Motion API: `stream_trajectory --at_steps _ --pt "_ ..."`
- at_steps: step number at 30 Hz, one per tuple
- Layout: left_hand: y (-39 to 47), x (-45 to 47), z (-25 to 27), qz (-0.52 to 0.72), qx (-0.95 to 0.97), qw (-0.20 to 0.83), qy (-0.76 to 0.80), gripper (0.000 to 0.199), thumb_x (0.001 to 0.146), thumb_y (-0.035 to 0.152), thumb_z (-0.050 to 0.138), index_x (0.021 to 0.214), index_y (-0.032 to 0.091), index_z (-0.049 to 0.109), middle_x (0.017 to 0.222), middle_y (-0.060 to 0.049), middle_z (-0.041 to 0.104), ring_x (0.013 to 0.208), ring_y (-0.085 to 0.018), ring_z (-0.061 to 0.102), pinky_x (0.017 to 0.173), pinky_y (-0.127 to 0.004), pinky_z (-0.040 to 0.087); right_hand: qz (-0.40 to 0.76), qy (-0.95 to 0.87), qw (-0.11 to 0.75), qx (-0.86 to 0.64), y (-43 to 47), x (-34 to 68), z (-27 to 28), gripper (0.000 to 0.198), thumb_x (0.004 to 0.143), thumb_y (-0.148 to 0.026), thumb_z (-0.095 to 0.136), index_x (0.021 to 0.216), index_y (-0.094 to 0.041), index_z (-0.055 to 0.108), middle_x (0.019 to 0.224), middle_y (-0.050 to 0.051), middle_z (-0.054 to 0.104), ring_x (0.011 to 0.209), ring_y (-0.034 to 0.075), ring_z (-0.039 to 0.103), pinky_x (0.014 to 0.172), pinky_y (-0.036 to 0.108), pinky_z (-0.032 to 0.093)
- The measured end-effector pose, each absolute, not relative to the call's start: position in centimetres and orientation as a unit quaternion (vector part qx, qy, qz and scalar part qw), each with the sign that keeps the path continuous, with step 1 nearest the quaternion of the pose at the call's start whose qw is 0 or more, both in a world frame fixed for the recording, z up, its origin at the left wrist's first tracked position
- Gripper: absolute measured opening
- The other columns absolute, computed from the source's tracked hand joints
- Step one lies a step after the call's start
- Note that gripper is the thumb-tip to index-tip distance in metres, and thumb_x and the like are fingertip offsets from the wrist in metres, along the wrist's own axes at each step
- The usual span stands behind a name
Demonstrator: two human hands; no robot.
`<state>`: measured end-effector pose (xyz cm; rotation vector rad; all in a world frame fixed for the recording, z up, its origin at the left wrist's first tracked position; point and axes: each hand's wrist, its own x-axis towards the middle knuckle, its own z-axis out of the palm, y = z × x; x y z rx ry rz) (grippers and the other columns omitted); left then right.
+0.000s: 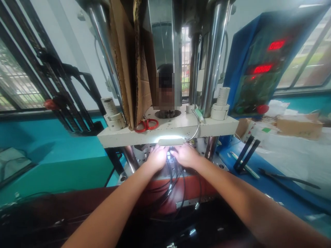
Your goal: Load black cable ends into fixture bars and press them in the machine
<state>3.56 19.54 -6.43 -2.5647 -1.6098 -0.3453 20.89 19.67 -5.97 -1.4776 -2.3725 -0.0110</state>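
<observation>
My left hand [157, 158] and my right hand [186, 155] reach in under the press's pale plate [212, 128], close together. Their fingers are bent inward and partly hidden by a small lit lamp [170, 141] at the plate's edge. What the fingertips hold, if anything, does not show. Between the hands, a bundle of thin black cables [171, 187] runs toward me from a bright spot on the metal mould. My right thumb lies beside the upper end of these cables.
Red-handled scissors [147, 125] and a cardboard sheet [143, 93] stand on the plate. Steel columns [216, 58] flank the work area. At right are a blue control box [254, 65] with red displays, pliers [287, 177] on a blue surface, and a carton [300, 126].
</observation>
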Motion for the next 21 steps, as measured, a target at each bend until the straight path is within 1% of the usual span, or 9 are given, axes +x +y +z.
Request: stream_trajectory --at_steps 5,9,14,16,21 --pt "20.1 3.9 -5.9 -0.112 -0.842 0.030 -0.526 0.038 0.094 0.027 0.035 0.130 0.026 0.050 0.130 -0.010 0.056 0.120 -0.028 0.047 0.101 -0.049 0.036 0.008 -0.829 0.169 -0.533 20.3 21.1 -6.1 0.043 0.095 -0.045 0.038 0.112 -0.016 0.064 0.121 0.014 0.061 0.117 0.026 0.050 0.098 0.038 0.036" --pt "20.4 3.8 -6.0 -0.113 -0.841 0.021 -0.529 0.039 0.095 0.031 0.034 0.132 0.029 0.049 0.130 -0.010 0.056 0.119 -0.029 0.048 0.100 -0.050 0.036 0.021 -0.830 0.176 -0.529 21.0 21.2 -6.5 0.037 0.095 -0.042 0.042 0.114 -0.016 0.061 0.121 0.011 0.060 0.117 0.024 0.050 0.098 0.042 0.037" --pt "20.2 3.6 -6.4 -0.113 -0.842 0.025 -0.528 0.040 0.095 0.029 0.036 0.133 0.029 0.048 0.123 -0.011 0.061 0.112 -0.030 0.054 0.097 -0.050 0.039 0.034 -0.828 0.191 -0.527 21.2 21.4 -6.4 0.033 0.094 -0.041 0.047 0.113 -0.016 0.060 0.118 0.009 0.060 0.112 0.024 0.054 0.095 0.046 0.041" --pt "20.1 3.5 -6.5 -0.116 -0.843 0.029 -0.525 0.041 0.095 0.029 0.035 0.134 0.029 0.046 0.126 -0.011 0.059 0.114 -0.030 0.053 0.097 -0.051 0.038 0.038 -0.828 0.197 -0.524 21.1 21.4 -6.4 0.033 0.094 -0.040 0.048 0.115 -0.017 0.059 0.120 0.009 0.060 0.113 0.024 0.053 0.096 0.047 0.041" --pt "20.2 3.4 -7.0 -0.119 -0.844 0.029 -0.522 0.043 0.095 0.027 0.034 0.137 0.029 0.041 0.135 -0.011 0.051 0.122 -0.030 0.046 0.102 -0.052 0.032 0.060 -0.828 0.211 -0.516 21.3 21.4 -6.8 0.035 0.094 -0.041 0.049 0.119 -0.017 0.058 0.127 0.010 0.056 0.118 0.025 0.050 0.100 0.049 0.037"
